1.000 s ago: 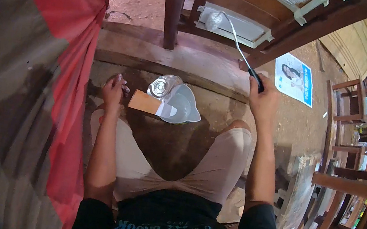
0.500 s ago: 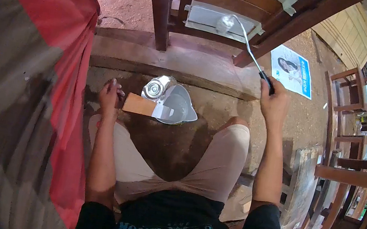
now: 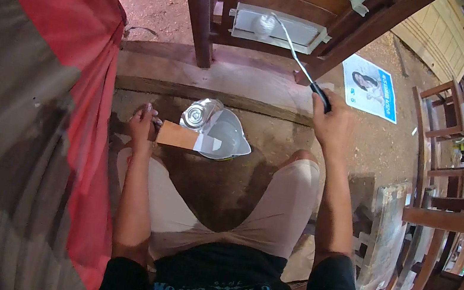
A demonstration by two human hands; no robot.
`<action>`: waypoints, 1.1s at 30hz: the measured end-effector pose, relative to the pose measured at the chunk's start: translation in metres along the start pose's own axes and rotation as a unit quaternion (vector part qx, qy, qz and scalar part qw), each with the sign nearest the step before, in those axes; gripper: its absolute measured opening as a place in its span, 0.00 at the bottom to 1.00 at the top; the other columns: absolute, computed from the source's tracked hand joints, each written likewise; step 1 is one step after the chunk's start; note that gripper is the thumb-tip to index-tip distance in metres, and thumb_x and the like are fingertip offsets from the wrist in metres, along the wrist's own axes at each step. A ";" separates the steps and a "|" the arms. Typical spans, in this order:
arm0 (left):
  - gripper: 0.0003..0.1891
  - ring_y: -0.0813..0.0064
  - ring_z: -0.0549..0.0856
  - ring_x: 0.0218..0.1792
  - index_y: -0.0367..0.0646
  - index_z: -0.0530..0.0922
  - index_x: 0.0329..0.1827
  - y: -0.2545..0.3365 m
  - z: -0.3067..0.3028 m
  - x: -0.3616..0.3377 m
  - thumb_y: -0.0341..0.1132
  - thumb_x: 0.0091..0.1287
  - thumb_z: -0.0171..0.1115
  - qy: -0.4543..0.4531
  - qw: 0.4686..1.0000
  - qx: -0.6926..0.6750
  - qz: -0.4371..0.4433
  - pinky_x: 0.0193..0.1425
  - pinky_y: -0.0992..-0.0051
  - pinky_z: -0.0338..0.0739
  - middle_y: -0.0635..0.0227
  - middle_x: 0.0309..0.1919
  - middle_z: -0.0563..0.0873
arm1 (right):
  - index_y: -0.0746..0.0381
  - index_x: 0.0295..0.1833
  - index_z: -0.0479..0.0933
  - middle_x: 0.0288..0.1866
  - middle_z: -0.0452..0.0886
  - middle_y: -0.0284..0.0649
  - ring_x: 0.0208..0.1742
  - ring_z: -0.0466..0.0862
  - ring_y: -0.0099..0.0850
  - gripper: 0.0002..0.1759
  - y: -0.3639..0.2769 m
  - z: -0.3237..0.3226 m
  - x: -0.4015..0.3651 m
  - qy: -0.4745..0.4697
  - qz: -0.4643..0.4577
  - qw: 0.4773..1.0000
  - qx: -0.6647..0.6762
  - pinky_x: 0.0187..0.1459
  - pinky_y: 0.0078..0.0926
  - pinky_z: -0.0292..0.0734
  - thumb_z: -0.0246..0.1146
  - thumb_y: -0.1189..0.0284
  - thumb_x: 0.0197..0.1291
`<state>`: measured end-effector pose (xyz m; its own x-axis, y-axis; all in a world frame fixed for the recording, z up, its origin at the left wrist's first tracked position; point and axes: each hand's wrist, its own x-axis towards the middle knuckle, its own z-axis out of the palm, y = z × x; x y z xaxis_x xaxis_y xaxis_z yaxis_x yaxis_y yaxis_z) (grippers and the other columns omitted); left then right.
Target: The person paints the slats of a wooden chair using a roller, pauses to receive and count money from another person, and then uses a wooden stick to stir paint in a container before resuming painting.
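My right hand [image 3: 332, 117] is closed around the black handle of a small paint roller [image 3: 294, 52]. Its white roller head [image 3: 265, 25] rests against a white-painted panel [image 3: 304, 34] edged with masking tape, low in a dark brown wooden frame [image 3: 321, 63]. My left hand [image 3: 142, 122] hovers near my knee, fingers loosely bent and apart, with nothing visible in them. Just right of it, a flat brown board [image 3: 176, 135] with a white-coated end lies across the rim of a pail [image 3: 243, 148] of white paint. A crumpled silvery container [image 3: 194, 116] sits at the pail's edge.
A thick wooden beam [image 3: 240, 92] lies across the ground before me. Red and brown cloth [image 3: 81, 170] hangs at left. A printed poster [image 3: 371, 88] lies at right, with several wooden chairs [image 3: 445, 220] beyond and a pale panelled board [image 3: 433, 40] behind.
My right hand has moved left and slightly down, carrying the roller head left across the white panel. My left hand stays in nearly the same place.
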<state>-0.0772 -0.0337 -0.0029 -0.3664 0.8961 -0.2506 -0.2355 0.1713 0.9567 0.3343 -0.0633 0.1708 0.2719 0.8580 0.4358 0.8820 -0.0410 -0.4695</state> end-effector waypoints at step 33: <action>0.16 0.79 0.80 0.23 0.38 0.80 0.37 -0.012 -0.012 0.014 0.44 0.75 0.61 -0.020 0.996 0.077 0.039 0.29 0.76 0.75 0.68 0.29 0.84 | 0.61 0.43 0.86 0.33 0.85 0.53 0.33 0.85 0.54 0.13 0.037 -0.034 -0.010 0.026 0.063 0.996 -0.057 0.37 0.49 0.78 0.67 0.63 0.60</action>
<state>-0.0907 -0.0280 -0.0201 -0.3408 0.9244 -0.1713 -0.0651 0.1586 0.9852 0.3774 -0.0905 0.1757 0.4006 0.8144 0.4198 0.8767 -0.2075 -0.4340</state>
